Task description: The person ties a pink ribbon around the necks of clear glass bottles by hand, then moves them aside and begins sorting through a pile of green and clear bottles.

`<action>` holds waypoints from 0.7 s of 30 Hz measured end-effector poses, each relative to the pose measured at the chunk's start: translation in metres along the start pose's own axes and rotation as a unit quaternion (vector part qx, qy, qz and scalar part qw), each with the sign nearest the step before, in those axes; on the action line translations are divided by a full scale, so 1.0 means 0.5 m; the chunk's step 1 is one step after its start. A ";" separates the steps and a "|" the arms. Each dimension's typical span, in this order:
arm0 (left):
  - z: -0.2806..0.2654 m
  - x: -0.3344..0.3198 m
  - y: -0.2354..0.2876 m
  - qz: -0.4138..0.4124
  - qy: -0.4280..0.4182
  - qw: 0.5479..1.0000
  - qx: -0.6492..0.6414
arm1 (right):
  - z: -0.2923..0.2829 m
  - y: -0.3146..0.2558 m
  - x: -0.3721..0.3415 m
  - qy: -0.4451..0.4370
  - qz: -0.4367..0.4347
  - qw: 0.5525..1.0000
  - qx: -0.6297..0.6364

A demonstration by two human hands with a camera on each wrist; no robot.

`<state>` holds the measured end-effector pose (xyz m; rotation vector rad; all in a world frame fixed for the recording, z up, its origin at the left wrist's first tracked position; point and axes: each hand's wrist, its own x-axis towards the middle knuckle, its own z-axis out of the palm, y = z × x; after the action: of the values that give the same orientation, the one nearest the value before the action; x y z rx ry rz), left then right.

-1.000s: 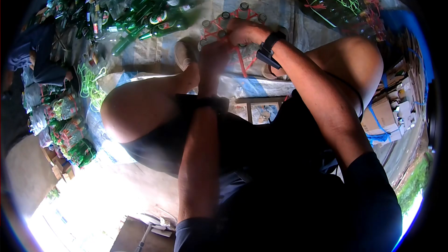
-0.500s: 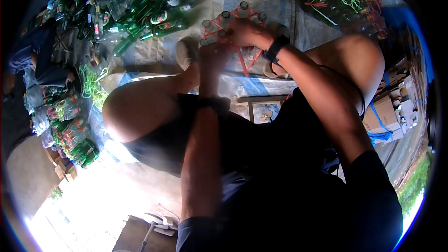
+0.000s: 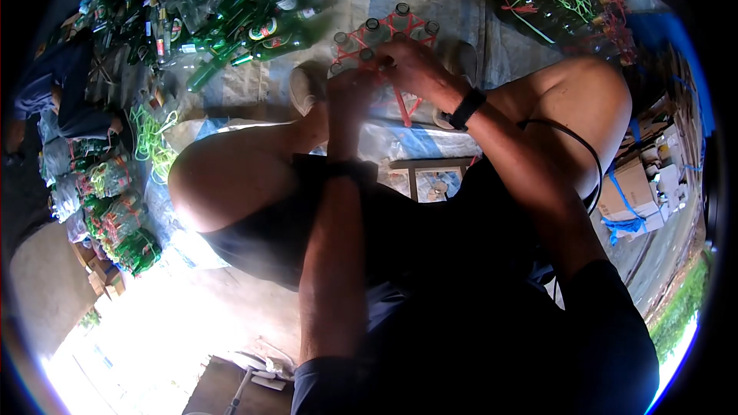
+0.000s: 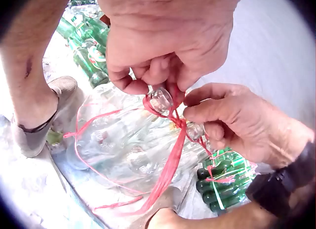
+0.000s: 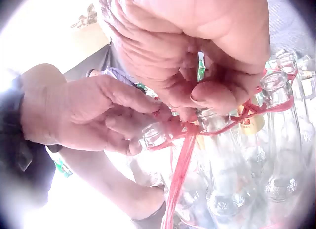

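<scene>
Clear glass bottles (image 4: 139, 159) are already looped with red plastic twine (image 4: 173, 160), pinched by curled fingers (image 4: 159, 67) of left hand (image 4: 170, 36) and right hand (image 4: 244, 118); knotting seems unfinished.

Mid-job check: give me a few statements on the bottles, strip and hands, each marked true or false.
1. The clear glass bottles stand upright, grouped together. True.
2. The strip around the bottle necks is blue. False: the strip is red.
3. The left hand and right hand both have fingers at the strip, by the bottle necks. True.
4. The wristband on the right wrist is white. False: the right wristband is black.
5. A heap of green bottles lies at the upper left of the head view. True.
</scene>
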<state>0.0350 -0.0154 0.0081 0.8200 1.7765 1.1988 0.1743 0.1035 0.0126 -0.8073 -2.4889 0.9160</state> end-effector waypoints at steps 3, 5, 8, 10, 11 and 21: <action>-0.020 0.010 -0.021 0.118 -0.028 0.993 -0.007 | -0.001 -0.019 -0.004 0.027 0.005 1.000 0.009; -0.022 0.014 -0.042 0.243 -0.051 0.969 0.014 | 0.016 -0.016 -0.007 0.038 -0.020 0.998 -0.043; -0.008 0.000 -0.010 0.003 -0.014 0.999 -0.047 | 0.026 -0.017 -0.012 -0.004 -0.004 1.000 -0.018; -0.004 -0.003 -0.009 0.029 0.018 0.999 -0.014 | 0.027 -0.018 -0.013 -0.005 -0.004 1.000 -0.020; -0.004 -0.001 -0.008 0.029 0.018 0.999 -0.014 | 0.028 -0.018 -0.013 -0.006 -0.002 1.000 -0.022; 0.001 0.021 -0.056 0.142 0.033 0.985 0.088 | 0.013 -0.046 -0.017 -0.014 0.070 0.997 0.006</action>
<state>0.0289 -0.0155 -0.0210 1.1797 1.8845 1.2743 0.1686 0.0805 0.0224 -0.9816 -2.4736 0.9961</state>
